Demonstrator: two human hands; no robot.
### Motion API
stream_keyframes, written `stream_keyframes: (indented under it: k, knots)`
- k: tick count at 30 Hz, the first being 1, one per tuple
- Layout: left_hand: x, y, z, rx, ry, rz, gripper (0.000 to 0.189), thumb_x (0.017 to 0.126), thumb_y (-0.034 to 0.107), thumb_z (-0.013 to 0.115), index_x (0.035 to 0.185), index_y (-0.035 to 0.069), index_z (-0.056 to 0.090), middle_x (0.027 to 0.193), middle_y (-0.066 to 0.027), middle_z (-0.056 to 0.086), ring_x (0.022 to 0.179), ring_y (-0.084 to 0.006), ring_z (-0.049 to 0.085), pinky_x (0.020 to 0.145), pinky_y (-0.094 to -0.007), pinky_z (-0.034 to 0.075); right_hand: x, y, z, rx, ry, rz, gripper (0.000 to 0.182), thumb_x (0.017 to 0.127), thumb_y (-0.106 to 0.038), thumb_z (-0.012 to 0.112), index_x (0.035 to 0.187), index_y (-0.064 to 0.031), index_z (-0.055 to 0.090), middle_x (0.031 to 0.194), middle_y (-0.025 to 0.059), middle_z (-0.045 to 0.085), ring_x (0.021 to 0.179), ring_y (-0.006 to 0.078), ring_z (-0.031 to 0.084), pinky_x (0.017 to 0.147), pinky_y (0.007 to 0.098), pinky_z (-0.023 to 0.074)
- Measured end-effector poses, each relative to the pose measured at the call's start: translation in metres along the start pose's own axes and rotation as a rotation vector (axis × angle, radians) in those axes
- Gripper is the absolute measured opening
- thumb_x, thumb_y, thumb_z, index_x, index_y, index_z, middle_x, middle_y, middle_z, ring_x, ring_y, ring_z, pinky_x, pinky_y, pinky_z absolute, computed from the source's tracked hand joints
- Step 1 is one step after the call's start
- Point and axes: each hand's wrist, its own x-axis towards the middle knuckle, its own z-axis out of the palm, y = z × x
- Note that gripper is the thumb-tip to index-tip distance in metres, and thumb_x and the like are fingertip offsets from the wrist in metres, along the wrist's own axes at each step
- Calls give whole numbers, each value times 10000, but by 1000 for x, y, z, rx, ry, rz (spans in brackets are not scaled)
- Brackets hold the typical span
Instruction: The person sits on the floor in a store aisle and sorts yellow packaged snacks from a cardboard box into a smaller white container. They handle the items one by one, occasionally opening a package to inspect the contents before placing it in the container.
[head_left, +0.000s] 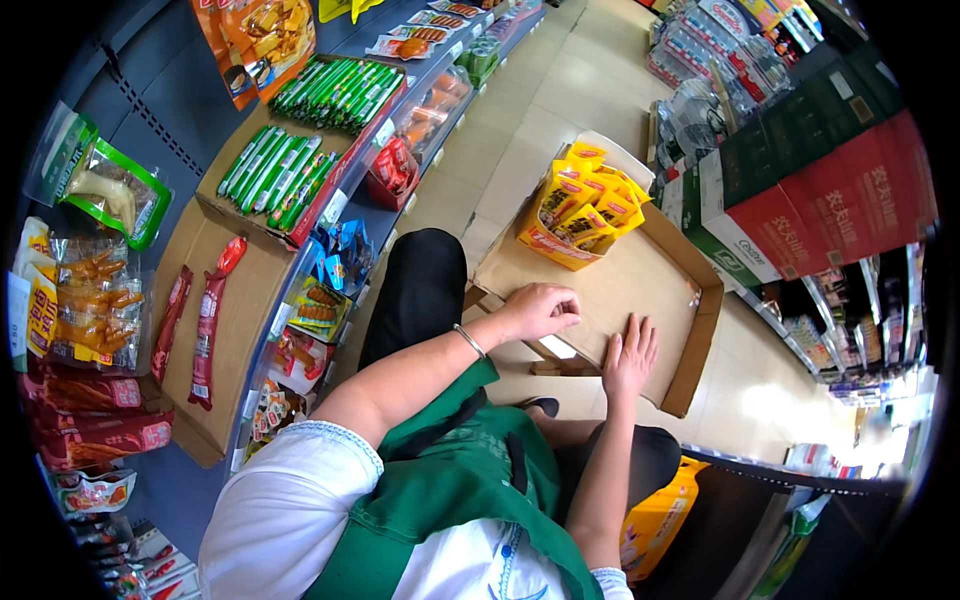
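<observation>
Before me a shallow cardboard tray (600, 289) rests on a wooden stool (566, 369), partly hidden beneath it. My left hand (541, 310), with a bangle at the wrist, is over the tray's near left edge. Its fingers curl loosely, thumb and fingertips apart, and nothing shows in it. Palm down, my right hand (630, 356) lies at the tray's near edge with fingers stretched out and holds nothing. At the tray's far end stands an orange display box (559, 244) full of yellow snack packets (589, 206), its lid flap raised.
Left, a shelf tray (259, 274) holds green-wrapped sticks (274, 176) and two red-wrapped sausages (206, 330). Packaged snacks (94, 300) hang behind it. Stacked cartons (825, 187) and bottled-drink packs (712, 52) stand right. A yellow container (664, 521) is beside my right knee.
</observation>
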Motion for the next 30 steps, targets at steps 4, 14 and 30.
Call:
stream_keyframes:
  k: [4,14,30]
  knots:
    - [1,-1,2,13,-8,-15,146,785,184,650,839,52,616,720,-50,628,618,-135,590,587,-272,475,0,-2,-1,15,10,4,503,896,-337,436,1350,-130,378,1432,141,288,1336,328,220,1089,455,151]
    - [5,5,1,-46,-83,-149,140,797,186,642,837,55,613,710,-36,621,620,-113,583,590,-266,474,-5,-3,-9,71,26,-21,506,869,-296,482,1323,-89,401,1420,163,291,1326,356,222,1084,477,152]
    - [2,9,2,-14,-30,-141,114,803,154,638,839,49,608,712,-30,594,604,-101,546,560,-255,441,-3,-1,-5,47,40,-34,501,880,-308,476,1328,-97,396,1420,164,295,1326,357,225,1079,486,158]
